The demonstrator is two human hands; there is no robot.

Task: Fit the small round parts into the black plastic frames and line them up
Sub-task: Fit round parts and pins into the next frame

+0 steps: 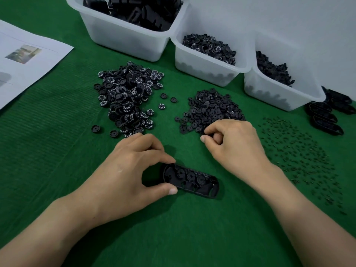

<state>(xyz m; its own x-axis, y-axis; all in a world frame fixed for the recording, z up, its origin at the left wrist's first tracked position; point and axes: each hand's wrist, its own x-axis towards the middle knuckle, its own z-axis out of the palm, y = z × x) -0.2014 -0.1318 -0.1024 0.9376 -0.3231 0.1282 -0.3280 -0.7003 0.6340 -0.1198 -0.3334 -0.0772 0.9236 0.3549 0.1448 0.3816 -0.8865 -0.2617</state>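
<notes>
Pinched at its left end between thumb and forefinger of the left hand [127,170], the black frame [192,180] is held flat on the green mat [173,228].
The right hand [233,139] is curled at the near edge of the plain round parts [212,106]; whether one is grasped cannot be told. One part should be lifted singly and seated squarely while the frame is steadied. Numbered wheels [125,97], pins [300,151] and white bins [123,37] are ranged around, with a pale wall [289,16] behind.
</notes>
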